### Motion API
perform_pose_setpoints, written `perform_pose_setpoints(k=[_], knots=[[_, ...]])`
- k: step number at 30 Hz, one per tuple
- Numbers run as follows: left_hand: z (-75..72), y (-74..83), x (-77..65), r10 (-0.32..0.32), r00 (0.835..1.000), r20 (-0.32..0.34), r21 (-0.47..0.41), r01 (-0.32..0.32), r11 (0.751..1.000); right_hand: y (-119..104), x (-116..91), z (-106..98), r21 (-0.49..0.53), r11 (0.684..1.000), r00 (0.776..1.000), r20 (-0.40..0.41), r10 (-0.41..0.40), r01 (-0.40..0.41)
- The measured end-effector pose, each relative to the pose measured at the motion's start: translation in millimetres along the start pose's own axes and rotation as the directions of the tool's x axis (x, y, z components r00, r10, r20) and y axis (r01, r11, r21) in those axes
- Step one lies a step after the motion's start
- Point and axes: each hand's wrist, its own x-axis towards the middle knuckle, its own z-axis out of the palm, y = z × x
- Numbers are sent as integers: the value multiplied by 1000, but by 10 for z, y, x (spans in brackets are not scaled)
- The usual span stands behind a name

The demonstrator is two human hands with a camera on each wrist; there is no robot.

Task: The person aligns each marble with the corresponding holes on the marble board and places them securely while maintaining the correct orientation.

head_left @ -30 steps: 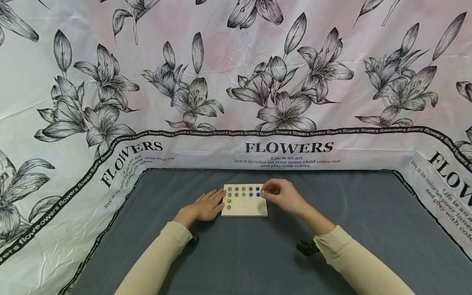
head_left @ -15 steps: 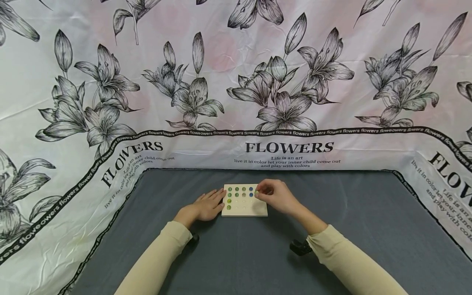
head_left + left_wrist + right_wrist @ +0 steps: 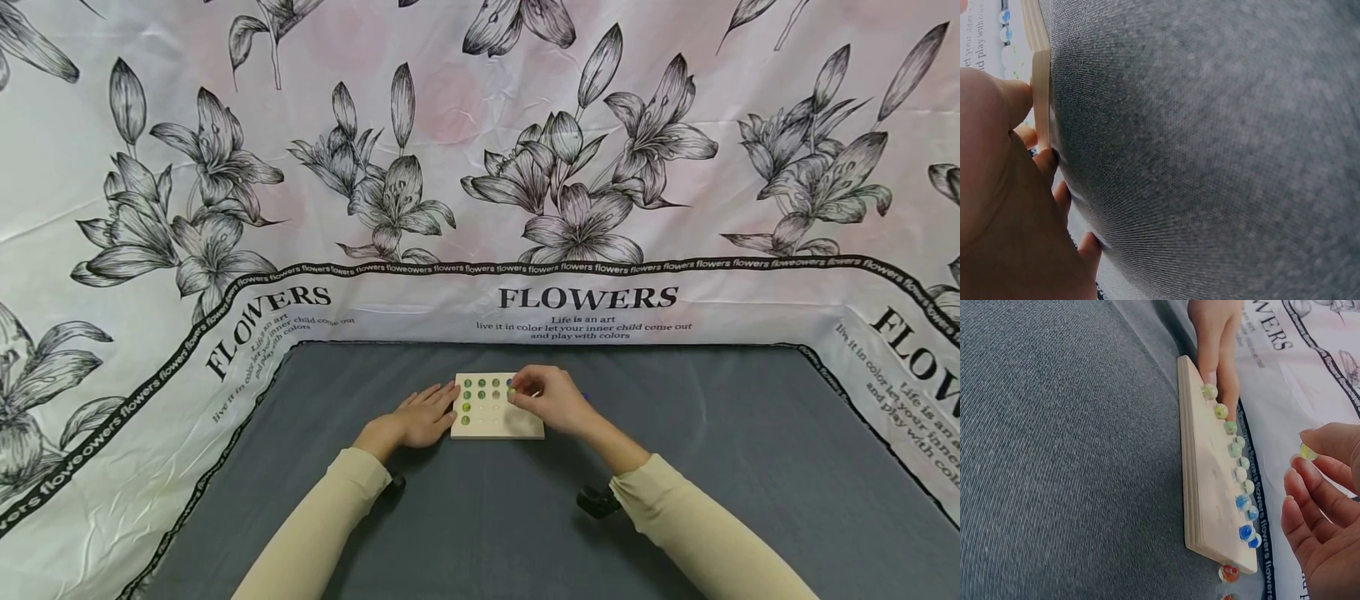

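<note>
A pale wooden board (image 3: pixel 517 429) with shallow hollows lies on the dark grey cloth; glass marbles fill its two far rows and part of its left column. My left hand (image 3: pixel 420 418) rests on the cloth at the board's left edge, fingers extended; its thumb touches the board's side in the left wrist view. Between thumb and forefinger my right hand (image 3: pixel 551 402) pinches a yellow-green marble (image 3: pixel 1307 452) above the board's right part. Blue marbles (image 3: pixel 1245 532) sit at that end of the rows, mostly hidden behind the right hand in the head view.
Past the board's right end, an orange-red marble (image 3: pixel 1229 573) lies on the cloth, and part of another shows at the frame's bottom. A white flower-printed sheet (image 3: pixel 585 304) rises behind the table. Black devices (image 3: pixel 597 502) sit beneath both wrists.
My right hand has moved leftward over the board with the pinched marble, now covering the blue marbles it was beside. My left hand stays in place.
</note>
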Motion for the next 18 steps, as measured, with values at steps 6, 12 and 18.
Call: perform_pose_setpoints(k=[6, 12, 18], knots=[[9, -24, 19, -3, 1000, -8, 2, 3, 1000, -40, 39, 74, 6, 1000, 1000, 14, -1, 1], [35, -43, 71, -7, 1000, -5, -2, 7, 1000, -19, 57, 136, 11, 1000, 1000, 22, 6, -6], [43, -44, 67, -18, 1000, -7, 0, 18, 1000, -1, 98, 181, 12, 1000, 999, 26, 20, -21]])
